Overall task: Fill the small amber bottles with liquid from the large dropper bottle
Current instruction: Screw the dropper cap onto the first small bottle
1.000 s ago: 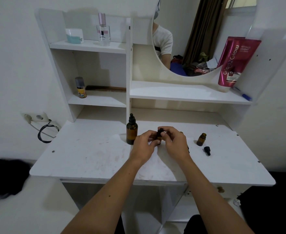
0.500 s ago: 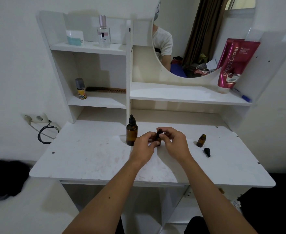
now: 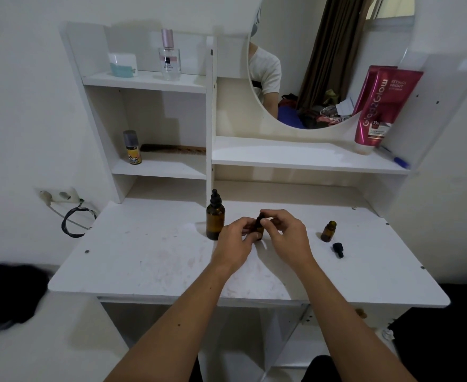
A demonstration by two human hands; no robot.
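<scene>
The large amber dropper bottle (image 3: 215, 216) stands capped on the white vanity table (image 3: 149, 257), just left of my hands. My left hand (image 3: 233, 239) grips the body of a small amber bottle (image 3: 259, 228) at the table's middle. My right hand (image 3: 287, 232) pinches that bottle's black dropper cap (image 3: 260, 217) from above. A second small amber bottle (image 3: 328, 231) stands uncapped to the right, with its black dropper cap (image 3: 338, 249) lying on the table in front of it.
Shelves rise behind the table with a perfume bottle (image 3: 169, 57), a white jar (image 3: 123, 64), a small spray can (image 3: 132, 147), a comb (image 3: 173, 148), a pink tube (image 3: 383, 106) and a round mirror (image 3: 328, 62). A wall socket with cable (image 3: 61, 199) is at left.
Both hands stay on the small bottle at the table's middle; my right fingers have shifted slightly on its cap. Nothing else has moved.
</scene>
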